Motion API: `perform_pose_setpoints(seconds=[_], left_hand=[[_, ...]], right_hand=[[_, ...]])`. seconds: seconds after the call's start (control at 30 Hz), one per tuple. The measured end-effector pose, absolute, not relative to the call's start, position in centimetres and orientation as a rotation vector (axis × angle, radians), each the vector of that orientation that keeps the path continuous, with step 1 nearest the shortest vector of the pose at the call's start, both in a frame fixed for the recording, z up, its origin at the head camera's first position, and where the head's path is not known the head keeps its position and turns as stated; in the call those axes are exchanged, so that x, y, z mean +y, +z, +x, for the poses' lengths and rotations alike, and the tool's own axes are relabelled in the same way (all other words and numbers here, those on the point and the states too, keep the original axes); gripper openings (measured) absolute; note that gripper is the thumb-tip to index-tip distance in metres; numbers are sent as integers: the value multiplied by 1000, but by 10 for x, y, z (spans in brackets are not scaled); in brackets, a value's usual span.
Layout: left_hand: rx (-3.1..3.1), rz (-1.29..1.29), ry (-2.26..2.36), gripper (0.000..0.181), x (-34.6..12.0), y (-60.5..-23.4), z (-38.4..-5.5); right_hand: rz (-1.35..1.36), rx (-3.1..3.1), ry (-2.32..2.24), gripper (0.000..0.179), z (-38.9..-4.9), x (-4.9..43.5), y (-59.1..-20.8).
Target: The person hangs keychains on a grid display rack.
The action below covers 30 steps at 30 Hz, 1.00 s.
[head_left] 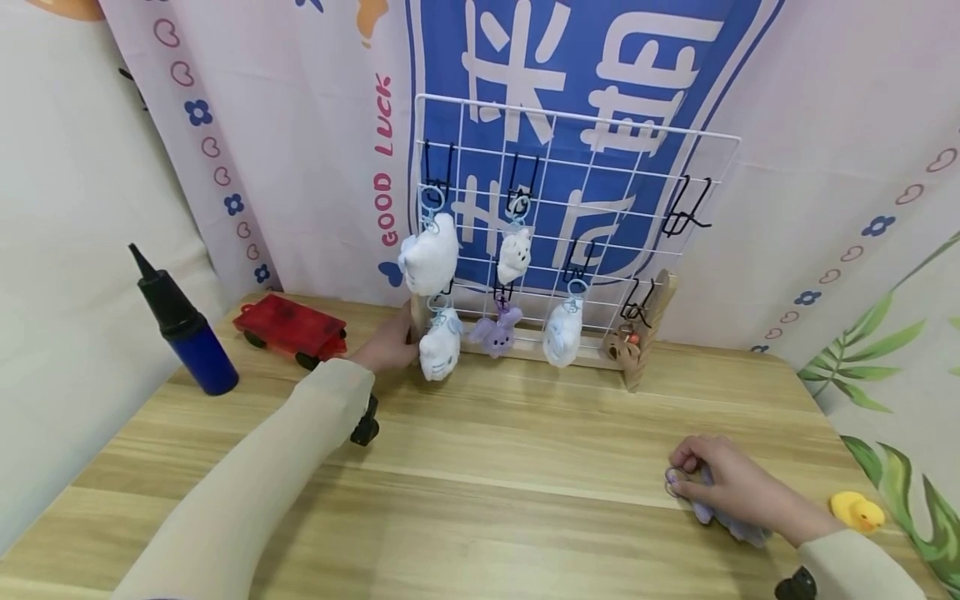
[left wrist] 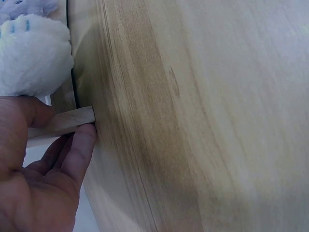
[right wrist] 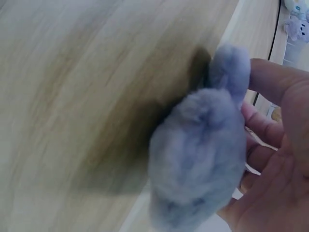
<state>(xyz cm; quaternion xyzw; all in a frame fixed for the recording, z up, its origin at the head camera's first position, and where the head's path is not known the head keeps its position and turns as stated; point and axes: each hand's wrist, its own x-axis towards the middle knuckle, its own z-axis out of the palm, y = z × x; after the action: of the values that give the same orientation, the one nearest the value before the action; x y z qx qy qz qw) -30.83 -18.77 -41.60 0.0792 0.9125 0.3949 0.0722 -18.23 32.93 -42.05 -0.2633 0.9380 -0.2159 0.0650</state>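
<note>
My left hand (head_left: 388, 343) grips the wooden side foot (left wrist: 79, 117) of a white wire grid rack (head_left: 577, 116), thumb on one side and fingers on the other. Over at the right, my right hand (head_left: 738, 482) pinches the ring of a purple plush keychain (right wrist: 198, 150); its body hangs below the fingers, just above the table. On the rack's black hooks hang several plush keychains, among them a large white one (head_left: 432, 254), a small white one (head_left: 514, 256) and a purple bunny (head_left: 498, 332). A white plush (head_left: 440, 346) hangs close beside my left hand.
Left of the rack are a red toy cart (head_left: 292, 327) and a blue bottle with a black nozzle (head_left: 201, 354). A yellow toy duck (head_left: 857, 511) sits near the table's right edge. A bare black hook (head_left: 684, 208) is at the grid's upper right. Behind stands a printed curtain.
</note>
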Motion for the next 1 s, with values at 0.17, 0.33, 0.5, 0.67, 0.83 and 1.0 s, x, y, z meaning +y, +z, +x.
perform_pose_setpoints(seconds=[0.17,0.33,0.5,0.67,0.83,1.0], left_hand=[[2740,259,1203,83,-189,-416,-309],[2734,256,1213,85,-189,-416,-308],[2730,248,1202,84,-188,-415,-307],[2732,241,1193,85,-187,-414,-306],[2745,245,1184,84,-187,-414,-306],[2746,237,1187,84,-187,-414,-306]], right_hand=[[-696,2742,-740,26,-181,328,-419],[-707,2693,-826,27,-179,327,-419],[-728,2711,-842,27,-177,327,-420],[-743,2739,-835,26,-176,328,-421],[-736,2721,-895,20,-177,329,-422],[-758,2728,-974,14,-176,331,-425]])
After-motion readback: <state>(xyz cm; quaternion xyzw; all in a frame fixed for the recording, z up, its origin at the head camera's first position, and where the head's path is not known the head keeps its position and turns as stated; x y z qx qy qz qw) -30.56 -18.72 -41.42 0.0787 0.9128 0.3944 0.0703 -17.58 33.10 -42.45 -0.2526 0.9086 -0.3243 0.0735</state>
